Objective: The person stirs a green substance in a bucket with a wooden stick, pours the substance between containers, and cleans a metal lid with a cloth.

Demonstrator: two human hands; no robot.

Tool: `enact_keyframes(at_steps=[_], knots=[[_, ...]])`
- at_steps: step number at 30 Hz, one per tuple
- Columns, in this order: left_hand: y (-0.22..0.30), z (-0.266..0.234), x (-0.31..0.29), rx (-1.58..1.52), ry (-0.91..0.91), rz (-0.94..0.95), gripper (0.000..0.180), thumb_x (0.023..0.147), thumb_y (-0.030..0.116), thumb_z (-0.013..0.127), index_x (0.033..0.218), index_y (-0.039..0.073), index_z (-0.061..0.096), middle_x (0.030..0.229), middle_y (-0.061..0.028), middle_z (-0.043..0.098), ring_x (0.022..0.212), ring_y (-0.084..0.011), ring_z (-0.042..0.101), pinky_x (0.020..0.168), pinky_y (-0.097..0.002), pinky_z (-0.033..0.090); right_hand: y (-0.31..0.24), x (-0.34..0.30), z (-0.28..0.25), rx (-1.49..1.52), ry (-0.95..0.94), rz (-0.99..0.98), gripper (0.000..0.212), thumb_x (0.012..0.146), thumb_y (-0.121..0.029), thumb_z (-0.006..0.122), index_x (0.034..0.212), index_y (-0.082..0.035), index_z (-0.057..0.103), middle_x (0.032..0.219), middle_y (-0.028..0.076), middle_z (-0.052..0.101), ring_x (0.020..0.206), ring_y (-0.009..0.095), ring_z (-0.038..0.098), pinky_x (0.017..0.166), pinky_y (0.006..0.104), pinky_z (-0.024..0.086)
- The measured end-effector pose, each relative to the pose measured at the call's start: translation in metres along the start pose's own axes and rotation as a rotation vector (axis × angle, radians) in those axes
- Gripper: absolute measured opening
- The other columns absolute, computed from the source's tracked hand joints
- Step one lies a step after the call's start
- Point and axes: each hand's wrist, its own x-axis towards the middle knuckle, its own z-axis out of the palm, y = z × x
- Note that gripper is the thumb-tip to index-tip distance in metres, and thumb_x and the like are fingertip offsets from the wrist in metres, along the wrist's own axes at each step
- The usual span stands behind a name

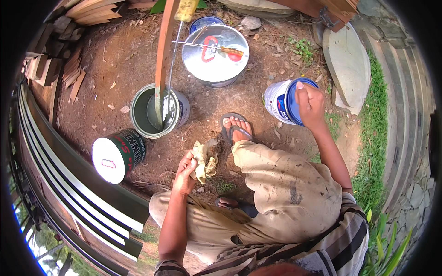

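Crumpled tan cloth [208, 161] pinched in L hand [186, 171], above dirt ground [212, 103]. R hand [311, 103] curled at blue lid [291, 106] of white can [275, 102], nr dirt's R edge w/ grass [372, 133]; can't tell what it grips. Open pail [135, 115] w/ wood stick [164, 60] sits L of silver-lidded can [202, 71].

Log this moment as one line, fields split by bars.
left hand: holding crumpled tan cloth | right hand: curled at blue-and-white can | open can: wooden stick inside

That crumpled rag [205, 162] looks like dull cloth from here. The stick [163, 60] in the pail [183, 109] is matt wood, the silver lid [209, 67] smooth, shiny metal.
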Motion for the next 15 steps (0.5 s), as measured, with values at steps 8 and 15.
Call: enact_keyframes(at_steps=[8, 15], knots=[[0.006, -0.009, -0.026, 0.058, 0.073, 0.019, 0.024, 0.101, 0.01, 0.067, 0.124, 0.009, 0.061, 0.112, 0.0014, 0.068, 0.102, -0.0096, 0.064, 0.091, -0.0267, 0.052, -0.112, 0.014, 0.087, 0.377, -0.668, -0.092, 0.049, 0.104, -0.013, 0.064, 0.152, -0.01, 0.053, 0.111, 0.014, 0.073, 0.088, 0.016, 0.073, 0.077, 0.0322, 0.058], [0.007, -0.029, -0.033, -0.028, 0.389, 0.026, 0.028, 0.099, 0.004, 0.055, 0.126, 0.006, 0.059, 0.103, -0.0054, 0.069, 0.084, -0.0163, 0.071, 0.074, -0.033, 0.061, -0.111, 0.091, 0.064, 0.716, 0.024, 0.053, 0.029, 0.106, -0.013, 0.062, 0.131, 0.001, 0.064, 0.111, 0.009, 0.074, 0.091, 0.013, 0.071, 0.077, 0.028, 0.057]])
